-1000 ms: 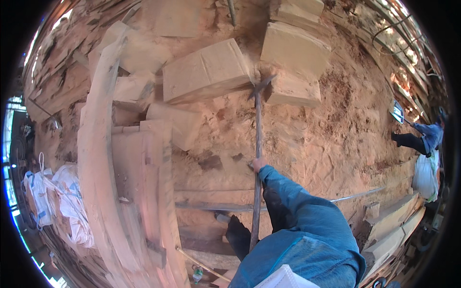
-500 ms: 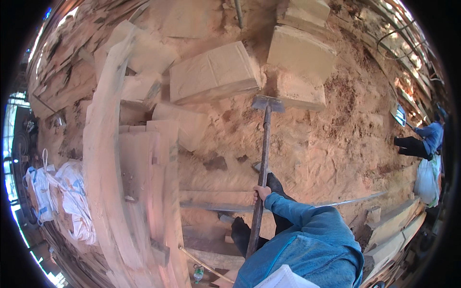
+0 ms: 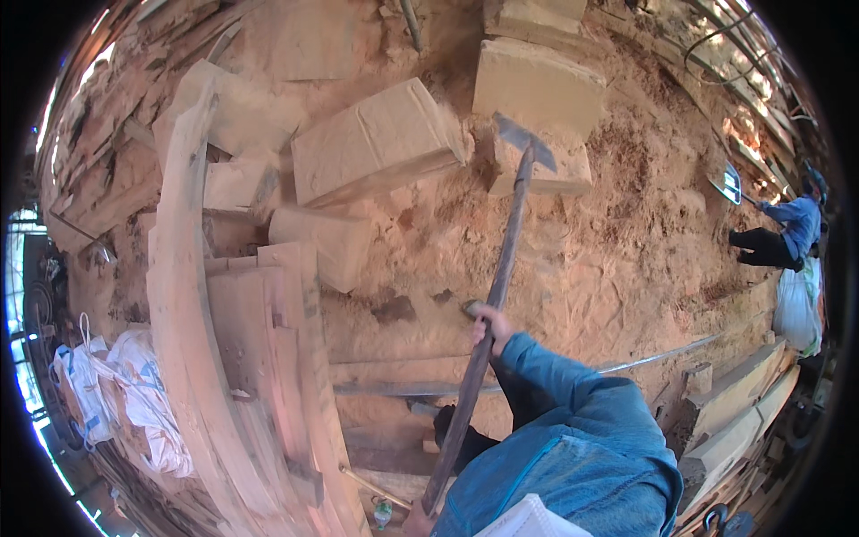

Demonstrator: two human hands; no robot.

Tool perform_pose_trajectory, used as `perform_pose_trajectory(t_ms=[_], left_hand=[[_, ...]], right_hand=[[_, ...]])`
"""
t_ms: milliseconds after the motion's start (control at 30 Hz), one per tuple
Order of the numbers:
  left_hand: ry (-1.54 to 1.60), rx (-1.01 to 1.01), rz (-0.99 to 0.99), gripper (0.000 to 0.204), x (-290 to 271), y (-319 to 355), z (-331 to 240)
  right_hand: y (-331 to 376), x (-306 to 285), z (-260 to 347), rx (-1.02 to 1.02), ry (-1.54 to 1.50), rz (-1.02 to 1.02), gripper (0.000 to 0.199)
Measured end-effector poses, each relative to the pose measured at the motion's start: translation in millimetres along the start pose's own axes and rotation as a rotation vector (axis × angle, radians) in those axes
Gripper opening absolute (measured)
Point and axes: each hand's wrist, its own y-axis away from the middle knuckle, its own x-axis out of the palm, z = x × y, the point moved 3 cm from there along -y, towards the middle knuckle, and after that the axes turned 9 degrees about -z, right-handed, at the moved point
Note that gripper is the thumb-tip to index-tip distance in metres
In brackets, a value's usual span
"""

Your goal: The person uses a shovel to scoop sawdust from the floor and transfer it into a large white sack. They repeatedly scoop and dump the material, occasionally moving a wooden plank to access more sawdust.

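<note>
Wooden, long-handled adze (image 3: 495, 295) with its grey metal head at twelve o'clock is hanging over chip-strewn ground, the right hand (image 3: 489, 326) clenching the shaft mid-length, the left hand (image 3: 413, 521) seemingly gripping its butt, pale hewn timber blocks (image 3: 376, 143) apparently awaiting more shaping.

Adze (image 3: 501, 268): long dark wooden handle, grey metal head at far end. Raised, tilted, head near pale wood block (image 3: 546, 170). Gripped mid-handle and at near end, above sawdust-covered ground.
</note>
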Motion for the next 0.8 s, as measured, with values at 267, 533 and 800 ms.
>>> perform_pose_trajectory(t_ms=[267, 533, 800], left_hand=[[0.098, 0.161, -0.181, 0.045, 21.8, -26.9, -87.5], [0.077, 0.014, 0.042, 0.045, 15.1, 3.7, -11.9], [-0.013, -0.084, 0.074, 0.045, 0.6, 36.9, 53.8]], right_hand=[[-71.1, -6.0, 125.8, -0.118, 0.020, -0.083, 0.024], [-67.7, 3.1, 62.5, -0.187, 0.152, -0.204, 0.018], [-13.7, -4.8, -64.2, -0.142, 0.195, -0.288, 0.016]])
